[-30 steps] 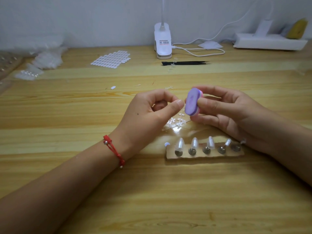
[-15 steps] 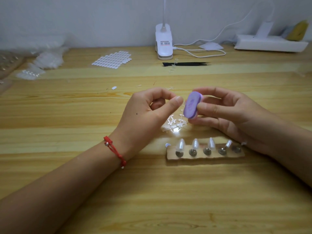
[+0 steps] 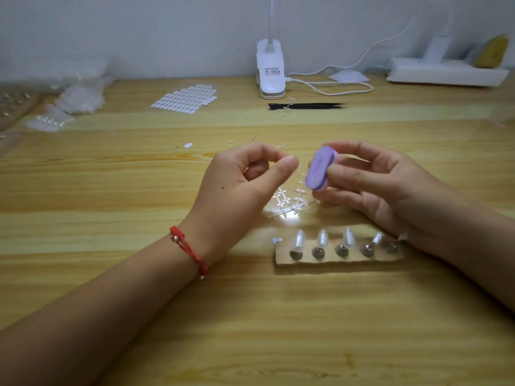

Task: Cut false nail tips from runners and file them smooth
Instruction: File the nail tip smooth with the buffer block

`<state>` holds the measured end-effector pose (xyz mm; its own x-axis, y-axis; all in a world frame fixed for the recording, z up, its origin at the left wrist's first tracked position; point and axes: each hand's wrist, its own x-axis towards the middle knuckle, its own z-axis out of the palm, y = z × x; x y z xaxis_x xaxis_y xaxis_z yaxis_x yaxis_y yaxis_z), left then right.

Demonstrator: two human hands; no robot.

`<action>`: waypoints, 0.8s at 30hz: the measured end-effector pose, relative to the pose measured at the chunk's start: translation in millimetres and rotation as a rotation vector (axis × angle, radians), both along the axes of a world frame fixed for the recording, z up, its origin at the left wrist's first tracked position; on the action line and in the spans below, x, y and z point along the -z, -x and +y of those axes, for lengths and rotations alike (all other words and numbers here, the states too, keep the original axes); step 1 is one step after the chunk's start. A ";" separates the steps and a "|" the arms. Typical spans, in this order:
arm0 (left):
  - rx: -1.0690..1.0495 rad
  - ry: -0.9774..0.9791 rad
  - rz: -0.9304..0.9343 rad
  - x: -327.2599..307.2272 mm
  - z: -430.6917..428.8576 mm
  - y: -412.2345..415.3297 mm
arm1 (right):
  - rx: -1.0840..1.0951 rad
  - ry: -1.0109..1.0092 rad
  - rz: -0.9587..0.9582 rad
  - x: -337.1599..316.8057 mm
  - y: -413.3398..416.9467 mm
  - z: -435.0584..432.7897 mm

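Now right hand (image 3: 384,188) grips oval purple file (image 3: 319,169); left hand (image 3: 237,190) fingertips pinched, contents unclear.

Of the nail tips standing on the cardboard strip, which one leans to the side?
The fourth nail tip from the left: it is shorter and leans right, while the three left of it stand upright.

Table (image 3: 139,316): yellow-tan wood, darker streaked grain running across.
Nail file (image 3: 320,168): lilac face, pink edge.
Bracelet (image 3: 189,250): red cord, one silver bead.
Nail tips (image 3: 298,240): pearly, translucent white, on dark grey studs (image 3: 296,254).
Cardboard strip (image 3: 348,261): brown.
Runners (image 3: 289,203): clear, glinting white.
Sheet (image 3: 185,98): white ovals in even rows.
Lamp base (image 3: 271,76): white.
Tweezers (image 3: 306,106): black.
Power strip (image 3: 446,75): white.
Lump (image 3: 492,51) behind it: mustard yellow.
Wall (image 3: 139,32): pale grey.
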<state>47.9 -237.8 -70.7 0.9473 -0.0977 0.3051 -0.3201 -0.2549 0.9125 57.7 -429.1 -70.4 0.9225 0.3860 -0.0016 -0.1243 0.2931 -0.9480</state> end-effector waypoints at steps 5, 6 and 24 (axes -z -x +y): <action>0.051 -0.060 -0.012 1.2 -0.9 0.7 | 0.056 -0.052 0.033 0.8 -1.3 -1.8; 0.040 -0.050 -0.022 1.3 -1.0 0.9 | 0.057 -0.061 0.033 0.6 -1.2 -1.2; -0.010 0.019 -0.030 3.7 1.1 -1.9 | 0.079 -0.101 0.082 -1.6 -0.2 -0.4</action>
